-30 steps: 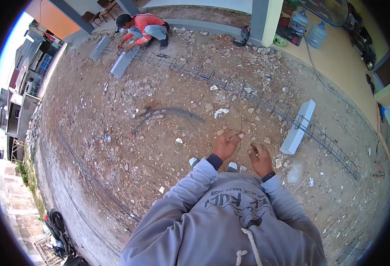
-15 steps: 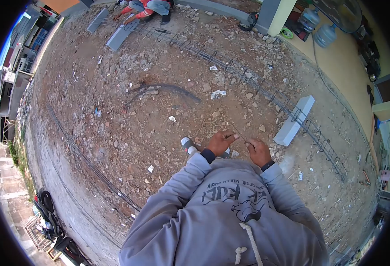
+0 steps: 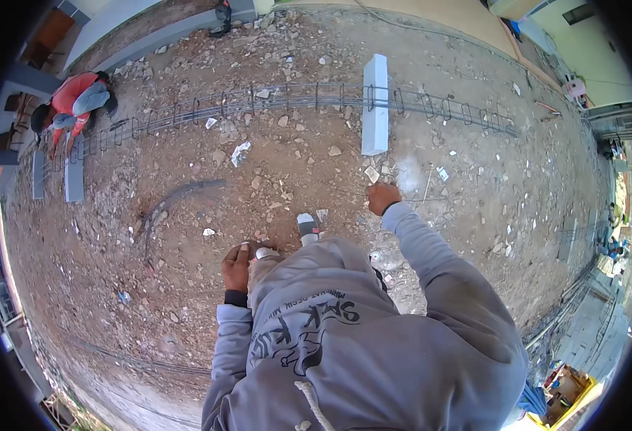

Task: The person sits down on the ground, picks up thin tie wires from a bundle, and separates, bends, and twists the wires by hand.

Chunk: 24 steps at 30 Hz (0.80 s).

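Note:
My right hand (image 3: 383, 198) is stretched forward over the stony ground with its fingers closed. A thin wire (image 3: 423, 199) sticks out on both sides of that fist. My left hand (image 3: 237, 267) is lower and to the left, close beside my leg, fingers curled together; what they hold, if anything, is too small to make out. Ahead of both hands lies a long rebar cage (image 3: 287, 103) of bars and square stirrups. It rests across a pale grey block (image 3: 375, 108), which is nearest to my right hand.
A person in red (image 3: 79, 100) crouches at the cage's far left end, hands near another grey block (image 3: 74, 179). A dark bundle of curved rods (image 3: 179, 194) lies on the rubble. Long bars (image 3: 136, 361) run along the lower left. A yellow-edged container (image 3: 571, 395) stands at lower right.
My view has swung right. My hands, together at the thin wire before, are now far apart: the right holds the wire out forward, the left has dropped beside my leg.

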Each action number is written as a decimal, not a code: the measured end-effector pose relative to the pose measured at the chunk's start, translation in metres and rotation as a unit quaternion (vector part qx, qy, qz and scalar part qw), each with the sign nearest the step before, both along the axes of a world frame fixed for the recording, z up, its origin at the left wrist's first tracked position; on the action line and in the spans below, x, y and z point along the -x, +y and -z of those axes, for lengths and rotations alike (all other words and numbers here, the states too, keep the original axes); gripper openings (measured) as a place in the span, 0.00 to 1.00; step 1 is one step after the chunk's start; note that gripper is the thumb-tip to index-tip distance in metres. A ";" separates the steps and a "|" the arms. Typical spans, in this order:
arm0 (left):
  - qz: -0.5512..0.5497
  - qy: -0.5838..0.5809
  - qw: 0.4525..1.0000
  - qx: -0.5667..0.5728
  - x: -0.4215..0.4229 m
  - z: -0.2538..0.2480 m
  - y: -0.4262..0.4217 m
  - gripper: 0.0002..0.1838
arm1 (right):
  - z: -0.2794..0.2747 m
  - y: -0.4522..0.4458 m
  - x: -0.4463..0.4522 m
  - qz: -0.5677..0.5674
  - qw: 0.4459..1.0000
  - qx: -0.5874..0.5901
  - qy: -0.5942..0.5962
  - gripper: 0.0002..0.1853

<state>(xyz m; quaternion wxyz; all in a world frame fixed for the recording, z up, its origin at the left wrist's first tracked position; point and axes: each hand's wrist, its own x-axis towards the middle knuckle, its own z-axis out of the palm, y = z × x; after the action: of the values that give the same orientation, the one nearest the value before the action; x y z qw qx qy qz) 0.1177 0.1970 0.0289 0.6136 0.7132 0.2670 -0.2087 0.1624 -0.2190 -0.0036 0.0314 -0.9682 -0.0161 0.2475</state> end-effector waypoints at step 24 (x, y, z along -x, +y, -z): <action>0.134 -0.022 0.988 -0.080 -0.010 0.012 0.060 0.16 | 0.116 0.187 0.061 0.026 0.945 -0.252 0.209 0.17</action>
<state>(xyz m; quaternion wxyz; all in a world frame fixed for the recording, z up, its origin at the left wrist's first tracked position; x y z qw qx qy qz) 0.1274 0.2574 0.0172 0.5271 0.7936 0.1710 -0.2512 0.1014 -0.0324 -0.1201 0.2832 -0.8555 -0.0454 0.4312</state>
